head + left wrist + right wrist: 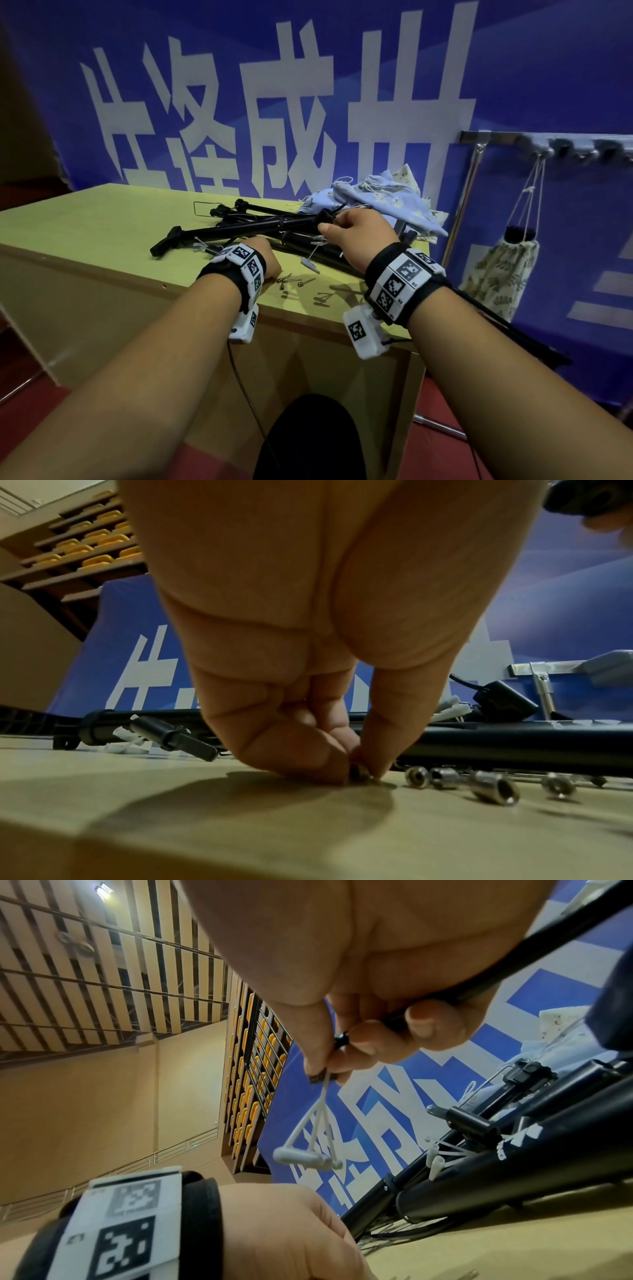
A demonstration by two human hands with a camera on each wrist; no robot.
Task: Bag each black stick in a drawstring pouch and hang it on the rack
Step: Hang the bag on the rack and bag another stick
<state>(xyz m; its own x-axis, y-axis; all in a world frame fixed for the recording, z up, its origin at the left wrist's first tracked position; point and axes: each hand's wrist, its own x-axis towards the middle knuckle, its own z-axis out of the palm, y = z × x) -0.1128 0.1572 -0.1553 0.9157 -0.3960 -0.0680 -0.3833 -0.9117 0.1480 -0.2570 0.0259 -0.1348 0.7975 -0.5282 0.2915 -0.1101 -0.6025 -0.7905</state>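
One pouch (500,274) hangs on rack (548,145) at 3 o'clock | step: prep next stick (239,228) | left hand (301,685) pinches metal fitting (358,772) off bench (102,233) | right hand (356,233) pinches stick's hose tip | next: join fitting, grab pouch.

Black sticks (239,228) lie on a pale yellow-green table (102,233). Behind them, light blue pouches (387,202); a cream, green-leaf-print pouch (496,277) hangs against the blue, white-lettered banner (342,85). Silver nozzles (493,785).

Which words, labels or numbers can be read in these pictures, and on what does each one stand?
"成": large white character on the blue banner; its neighbours are cut off or blocked.
Small white print on a black stick: too blurred to read.
Wrist bands: square coded markers with tiny labels, too small to read.
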